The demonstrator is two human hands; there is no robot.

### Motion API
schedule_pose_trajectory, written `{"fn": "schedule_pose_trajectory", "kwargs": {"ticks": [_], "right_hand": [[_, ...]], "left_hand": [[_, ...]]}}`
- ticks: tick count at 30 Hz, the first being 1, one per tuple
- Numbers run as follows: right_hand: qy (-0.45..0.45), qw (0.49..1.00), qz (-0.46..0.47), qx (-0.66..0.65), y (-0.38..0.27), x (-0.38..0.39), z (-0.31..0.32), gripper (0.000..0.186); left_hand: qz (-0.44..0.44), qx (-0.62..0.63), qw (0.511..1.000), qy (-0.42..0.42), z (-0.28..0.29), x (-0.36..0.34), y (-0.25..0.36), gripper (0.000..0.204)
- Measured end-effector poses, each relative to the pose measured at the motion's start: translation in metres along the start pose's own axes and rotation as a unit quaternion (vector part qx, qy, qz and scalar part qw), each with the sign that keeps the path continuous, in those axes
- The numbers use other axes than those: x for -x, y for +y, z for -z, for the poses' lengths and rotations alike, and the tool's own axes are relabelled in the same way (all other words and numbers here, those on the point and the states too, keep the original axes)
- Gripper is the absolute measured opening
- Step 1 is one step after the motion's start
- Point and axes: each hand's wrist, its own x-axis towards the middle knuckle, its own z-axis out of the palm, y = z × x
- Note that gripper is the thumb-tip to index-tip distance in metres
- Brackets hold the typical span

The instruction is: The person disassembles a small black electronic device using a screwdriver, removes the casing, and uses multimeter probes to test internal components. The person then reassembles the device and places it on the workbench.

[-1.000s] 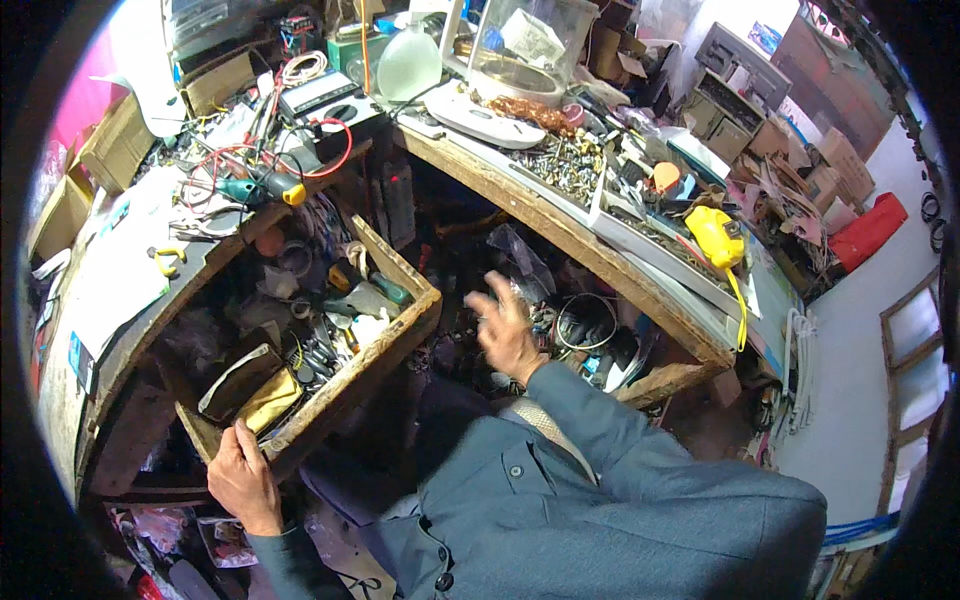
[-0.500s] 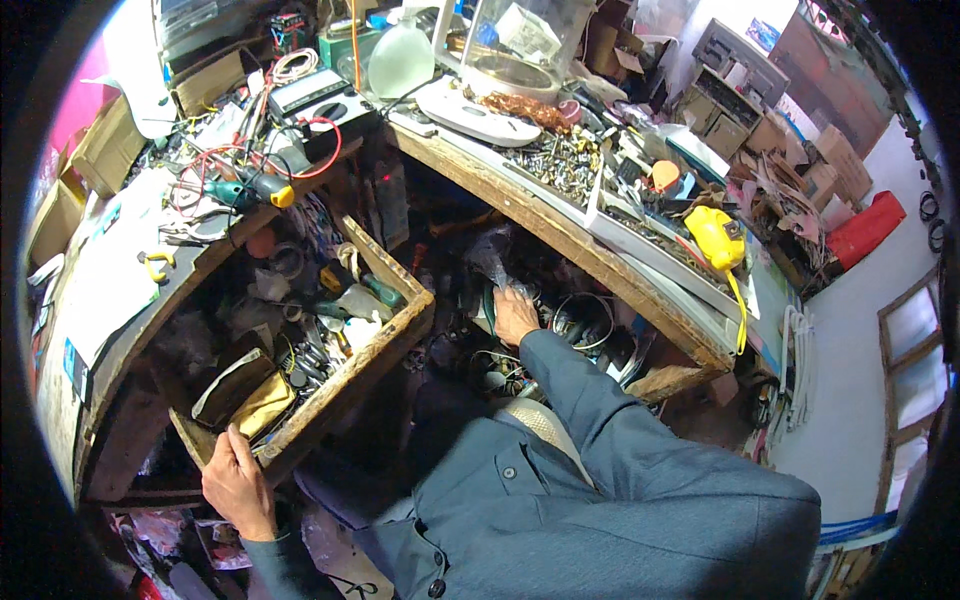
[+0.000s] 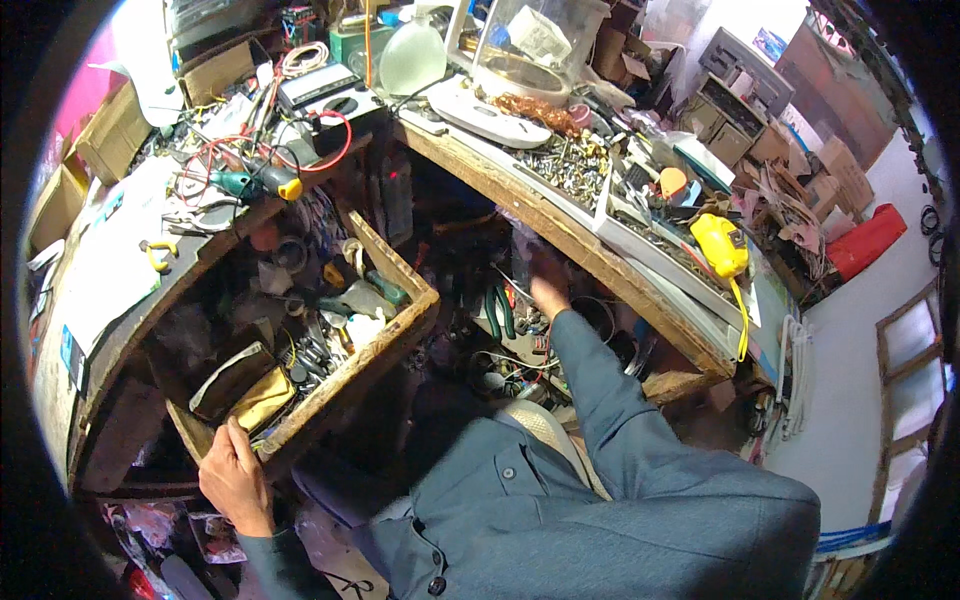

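- The left hand (image 3: 235,480) is curled around the near corner of the pulled-out wooden drawer (image 3: 385,335), fingers over its rim. The drawer hangs well out from under the tabletop (image 3: 560,225) and is packed with loose tools and tins; if that grip slackens, I judge it could tip or slide and spill its load toward the person's lap.
- A folded tan pouch (image 3: 262,398) lies just inside the near rim, beside the left hand; a jolt could knock it over the edge.
- Green-handled pliers (image 3: 500,312) lie in the dark recess under the tabletop, near the right hand, among tangled wires; a blind reach may snag a wire and drag small parts out.
- The right hand (image 3: 547,285) reaches far into that recess, blurred; I cannot tell whether it is spread or closed on something. Sharp scrap hidden there could nick it.
- The yellow meter (image 3: 722,245) sits on the right of the tabletop with its lead hanging over the edge; the sleeve could catch it.
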Motion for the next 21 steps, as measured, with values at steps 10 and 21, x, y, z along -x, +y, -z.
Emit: {"fn": "schedule_pose_trajectory", "kwargs": {"ticks": [10, 21], "right_hand": [[-0.058, 0.992, -0.086, 0.074, 0.089, -0.055, 0.06, 0.046], [-0.088, 0.992, -0.066, 0.068, 0.098, -0.052, 0.055, 0.046]], "left_hand": [[0.013, 0.012, 0.999, -0.03, 0.005, -0.001, 0.005, 0.038], [0.017, 0.018, 0.999, -0.042, 0.003, -0.002, 0.001, 0.04]]}}
